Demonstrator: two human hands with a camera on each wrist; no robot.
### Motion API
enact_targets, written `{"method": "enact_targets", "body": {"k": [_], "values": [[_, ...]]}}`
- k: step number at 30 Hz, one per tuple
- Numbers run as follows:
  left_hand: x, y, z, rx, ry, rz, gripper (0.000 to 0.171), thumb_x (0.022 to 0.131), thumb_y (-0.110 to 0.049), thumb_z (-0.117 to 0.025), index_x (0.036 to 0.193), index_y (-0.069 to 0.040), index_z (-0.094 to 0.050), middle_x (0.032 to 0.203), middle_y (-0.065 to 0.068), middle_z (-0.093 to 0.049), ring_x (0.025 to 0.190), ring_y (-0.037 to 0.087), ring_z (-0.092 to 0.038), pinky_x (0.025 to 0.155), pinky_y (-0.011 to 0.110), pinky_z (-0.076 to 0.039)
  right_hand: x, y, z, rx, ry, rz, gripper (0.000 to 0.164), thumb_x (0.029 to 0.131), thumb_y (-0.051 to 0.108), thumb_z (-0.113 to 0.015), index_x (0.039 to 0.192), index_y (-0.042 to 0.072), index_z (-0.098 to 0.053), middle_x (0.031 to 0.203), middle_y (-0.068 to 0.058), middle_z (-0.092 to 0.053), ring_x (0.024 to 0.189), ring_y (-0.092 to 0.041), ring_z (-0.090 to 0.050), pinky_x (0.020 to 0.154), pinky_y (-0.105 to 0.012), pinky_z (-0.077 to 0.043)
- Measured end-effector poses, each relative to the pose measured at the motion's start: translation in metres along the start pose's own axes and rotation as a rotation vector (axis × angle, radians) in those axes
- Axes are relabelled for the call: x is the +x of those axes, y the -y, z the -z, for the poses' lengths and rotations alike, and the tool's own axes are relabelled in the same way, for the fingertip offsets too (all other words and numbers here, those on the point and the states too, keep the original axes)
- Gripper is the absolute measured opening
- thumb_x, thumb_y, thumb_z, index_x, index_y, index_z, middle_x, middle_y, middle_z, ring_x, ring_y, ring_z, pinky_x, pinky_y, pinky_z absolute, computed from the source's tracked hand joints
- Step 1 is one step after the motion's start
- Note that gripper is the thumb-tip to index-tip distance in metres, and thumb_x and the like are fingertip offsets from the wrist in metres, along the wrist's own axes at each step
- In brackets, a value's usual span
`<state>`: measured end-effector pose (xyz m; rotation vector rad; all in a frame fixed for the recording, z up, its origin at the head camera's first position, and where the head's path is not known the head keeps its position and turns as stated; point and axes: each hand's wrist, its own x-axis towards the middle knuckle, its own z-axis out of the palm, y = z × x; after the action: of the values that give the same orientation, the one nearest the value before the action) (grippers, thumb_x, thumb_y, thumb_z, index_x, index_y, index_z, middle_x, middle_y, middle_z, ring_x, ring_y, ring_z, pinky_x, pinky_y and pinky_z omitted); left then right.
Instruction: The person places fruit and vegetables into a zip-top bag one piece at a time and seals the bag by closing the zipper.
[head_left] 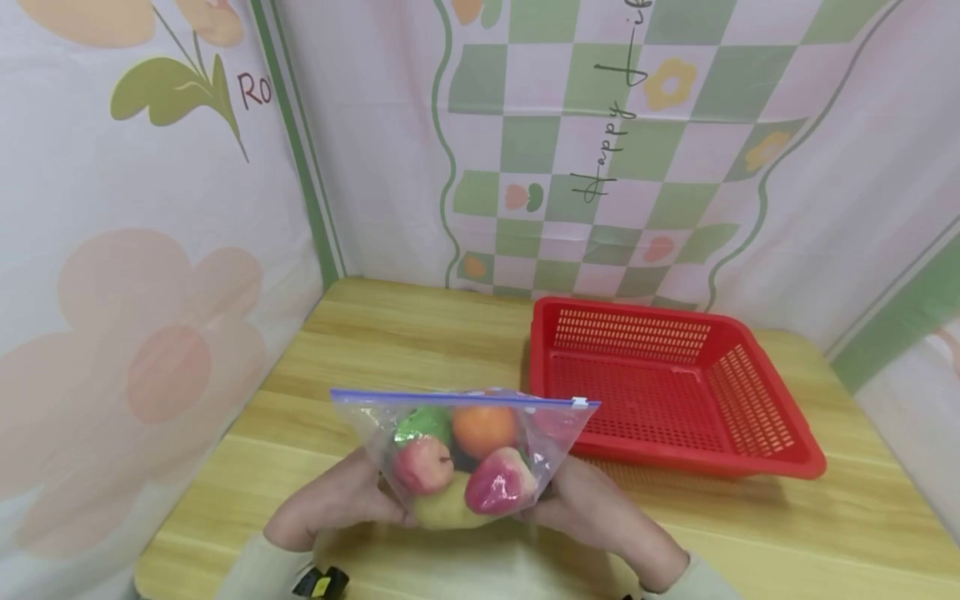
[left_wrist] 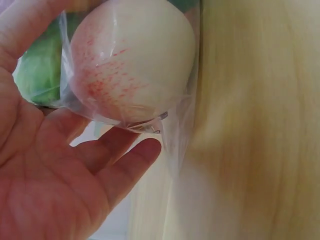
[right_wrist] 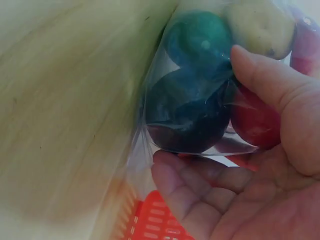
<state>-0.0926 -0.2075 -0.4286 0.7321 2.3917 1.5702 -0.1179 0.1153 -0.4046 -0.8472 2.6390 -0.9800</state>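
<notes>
A clear slider zip bag (head_left: 551,450) full of fruit is held up above the table between both hands. Its blue-purple zip strip (head_left: 450,398) runs across the top, with a white slider (head_left: 580,402) near the right end. Through the film show an orange (head_left: 486,432), a green fruit (head_left: 422,423), a pinkish-red fruit (head_left: 423,465), a magenta and white fruit (head_left: 498,483) and a yellow one (head_left: 448,507). My left hand (head_left: 345,500) grips the bag's left side, beside a cream, red-speckled fruit (left_wrist: 135,65). My right hand (head_left: 588,508) grips the right side, near a dark round fruit (right_wrist: 187,112).
A red plastic basket (head_left: 750,458) with slotted walls stands on the wooden table (head_left: 405,325), right of and behind the bag. Behind the table hangs a green-and-white checked curtain (head_left: 592,150); a floral one (head_left: 150,250) hangs at left.
</notes>
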Motion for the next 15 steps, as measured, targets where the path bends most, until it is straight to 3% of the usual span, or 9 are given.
{"method": "enact_targets", "body": {"k": [8,15], "values": [[-0.004,-0.005,0.005,-0.012,-0.109,0.089,0.114,0.061,-0.03,-0.09,0.151,-0.038,-0.021,0.143,-0.013,-0.044,0.126,0.014,-0.048,0.103,0.044,-0.041,0.006,0.007,-0.004,0.009,-0.052,0.089,0.061,0.081,0.055,-0.069,0.136,0.039,-0.048,0.118,0.015,-0.062,0.103,-0.004,-0.059,0.087,-0.033,-0.052],[-0.014,-0.011,0.013,-0.115,-0.201,0.19,0.097,0.066,-0.024,-0.087,0.145,-0.04,-0.033,0.138,-0.01,-0.049,0.124,0.017,-0.049,0.105,0.047,-0.036,0.018,0.017,-0.008,0.07,-0.041,0.151,0.062,0.085,0.05,-0.068,0.14,0.043,-0.041,0.13,0.02,-0.054,0.114,-0.004,-0.056,0.095,-0.033,-0.049]]}}
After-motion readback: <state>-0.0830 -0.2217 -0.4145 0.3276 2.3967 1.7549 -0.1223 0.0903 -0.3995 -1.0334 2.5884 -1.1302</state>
